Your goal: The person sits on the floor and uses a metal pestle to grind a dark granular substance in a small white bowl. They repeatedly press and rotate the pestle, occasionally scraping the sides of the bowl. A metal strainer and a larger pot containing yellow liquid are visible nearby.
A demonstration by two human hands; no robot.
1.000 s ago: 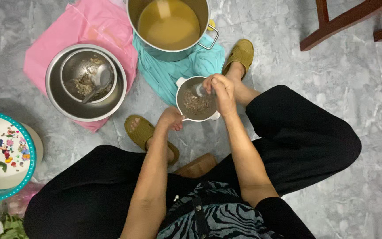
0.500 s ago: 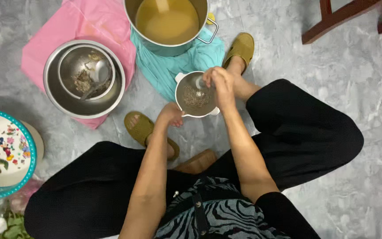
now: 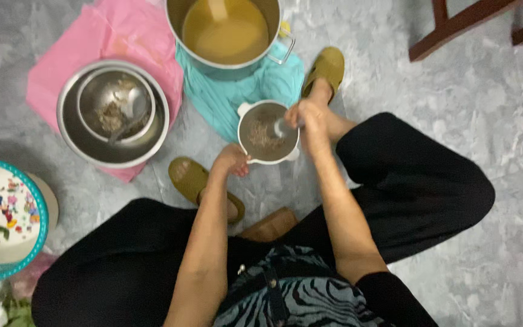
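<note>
While left hand (image 3: 231, 162) grips the small pot (image 3: 269, 132), right hand (image 3: 307, 118) clasps its spoon (image 3: 279, 128).

I am holding a small round strainer (image 3: 267, 133) with a white rim and two white lugs, level and mouth up, just above the grey floor between my feet. Its mesh is looking dark and wet, with pale brownish scraps lying across the middle. My left hand (image 3: 231, 162) is gripping the near rim at its lower left edge. My right hand (image 3: 307, 118) is pressing a metal spoon (image 3: 279, 127) into the right side of the bowl, its end touching the scraps.
</note>
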